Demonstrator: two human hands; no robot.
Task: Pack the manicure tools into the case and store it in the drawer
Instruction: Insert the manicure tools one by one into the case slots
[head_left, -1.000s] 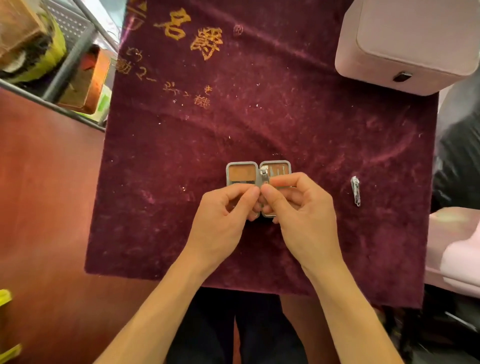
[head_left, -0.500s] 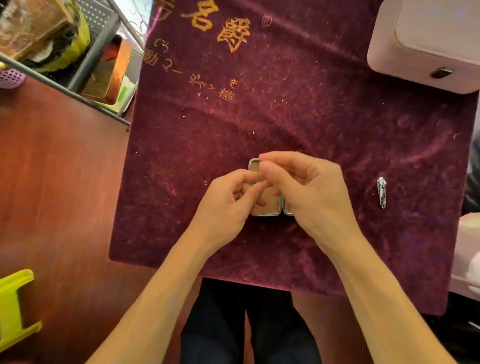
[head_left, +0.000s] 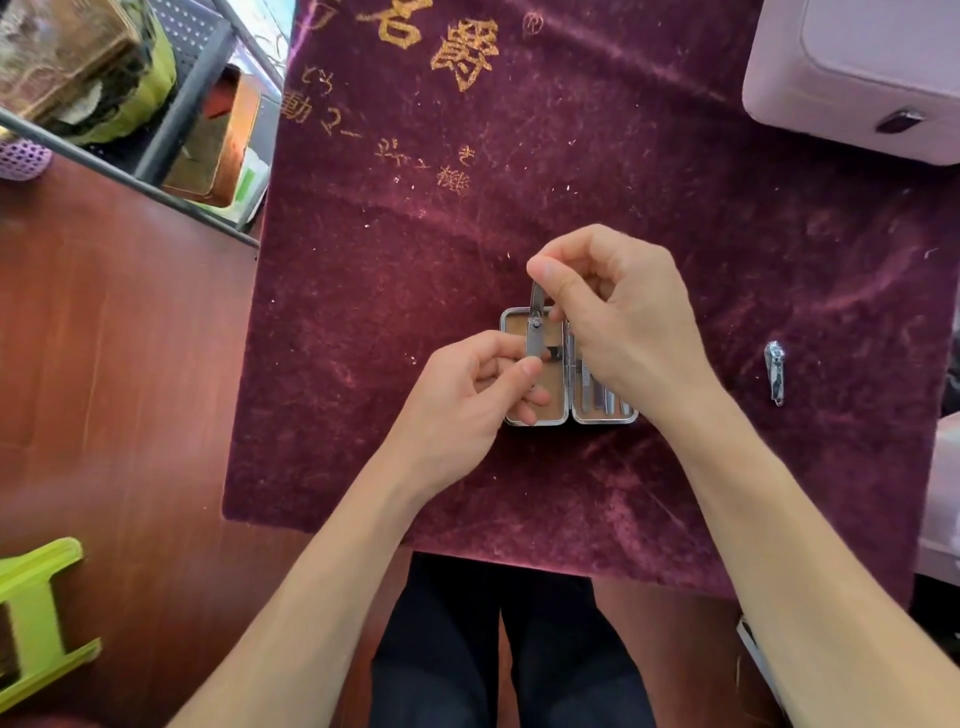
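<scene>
A small metal manicure case (head_left: 540, 415) lies open on the maroon velvet cloth (head_left: 415, 312), tan lining in its left half and several steel tools tucked in its right half. Above the left half I hold a steel nail clipper (head_left: 535, 332) with both hands. My left hand (head_left: 467, 400) pinches its lower body. My right hand (head_left: 618, 322) pinches its lever, which is lifted up and away from the body. My right hand hides the top of the case's right half. A second, smaller nail clipper (head_left: 775, 372) lies on the cloth to the right.
A pale pink box with a dark clasp (head_left: 857, 78) stands at the far right corner. The cloth covers a red-brown wooden table (head_left: 104, 364). A metal rack with boxes (head_left: 156, 104) stands at the far left, a lime green plastic piece (head_left: 36, 618) at the near left.
My hands have risen off the case with the clipper between them. My right hand has swung the lever upward, and the case's lining and stored tools are uncovered again.
</scene>
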